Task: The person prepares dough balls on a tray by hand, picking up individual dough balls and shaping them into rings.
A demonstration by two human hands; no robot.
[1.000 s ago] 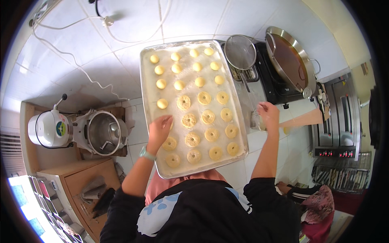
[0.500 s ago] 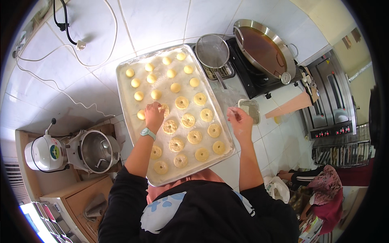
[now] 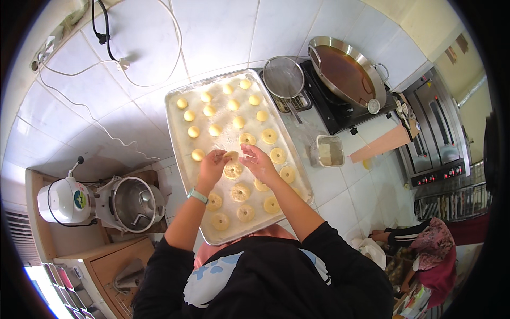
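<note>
My left hand [image 3: 212,164] is closed on a flattened piece of dough [image 3: 231,155], lifted and tilted over a large metal tray [image 3: 176,139]. Just right of it, my right hand [image 3: 259,162] holds nothing, its fingers apart and pointing at the dough; whether a fingertip touches it I cannot tell. Round dough balls [image 3: 214,130] sit in rows on the far and left parts of the floured tray. Flattened dough rings [image 3: 240,192] with a small centre hole lie on the near and right parts, some beneath my right wrist.
A plastic tub of flour [image 3: 330,151] stands right of the tray. Beyond it are a mesh strainer [image 3: 283,77] and a wide pan of brown oil [image 3: 345,72] on a black stove [image 3: 325,106]. A mixer bowl [image 3: 136,204] is at left; another person [image 3: 433,244] sits low at right.
My right hand has come left from beside the flour tub to the dough. My left hand has raised a dough piece off the tray. The whole view has shifted slightly.
</note>
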